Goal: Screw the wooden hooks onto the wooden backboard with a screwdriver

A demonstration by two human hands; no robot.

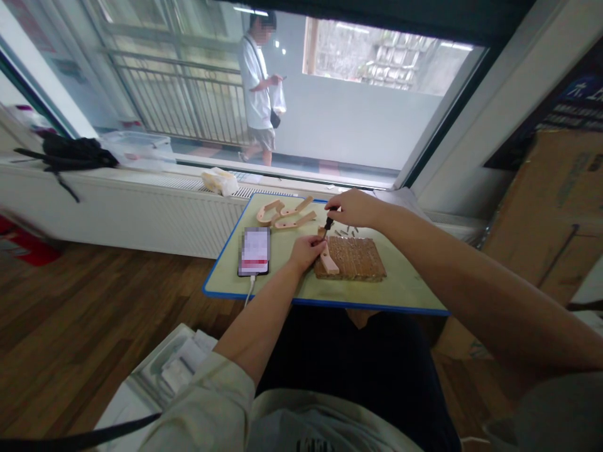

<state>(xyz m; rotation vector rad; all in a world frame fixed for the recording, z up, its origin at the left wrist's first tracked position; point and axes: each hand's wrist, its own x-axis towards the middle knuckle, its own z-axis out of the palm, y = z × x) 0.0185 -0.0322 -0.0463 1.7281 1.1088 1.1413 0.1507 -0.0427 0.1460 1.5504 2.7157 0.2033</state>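
Observation:
My right hand (351, 208) is closed around the black handle of a screwdriver (329, 221), which points down at a pale wooden piece (330, 261). That piece lies on the left part of a brown, ridged block that looks like stacked cardboard (358, 257). Pressed against the wooden piece near the screwdriver's tip, my left hand (306, 251) has its fingers closed on it. The tip itself is too small to make out. Several screws (347, 231) lie scattered just behind the block. More curved wooden pieces (285, 212) rest at the table's back left.
A phone (254, 251) with a white cable lies left on the small blue-edged table (282, 285). A radiator (188, 216) and window sill run behind it. A cardboard box (560, 207) stands at right, a white bin (155, 370) at lower left. Outside the window a person (258, 81) walks.

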